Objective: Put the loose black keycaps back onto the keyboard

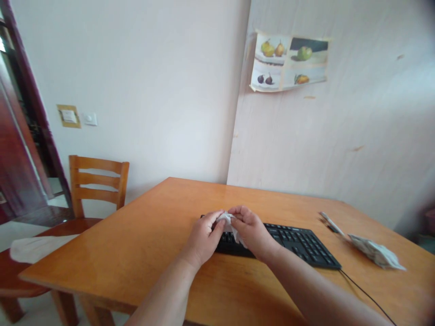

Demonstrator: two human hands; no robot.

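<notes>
Between my two hands is a crumpled white tissue or wipe point(227, 221); I cannot tell which. My left hand point(207, 234) pinches it from the left with thumb and fingers. On the other side my right hand point(250, 230) grips it, and a loose end hangs down by the palm. Both hands are over the left half of a black keyboard point(302, 244), hiding many of its keys. Its right half shows, number pad included. Whether the tissue touches the keys is hidden.
The keyboard lies on a wooden table point(149, 231), its cable point(365, 294) running off to the lower right. A duster-like tool with a pale handle and grey, fluffy head point(375, 251) lies on the right. A wooden chair point(98, 181) stands at left; a wall rises behind.
</notes>
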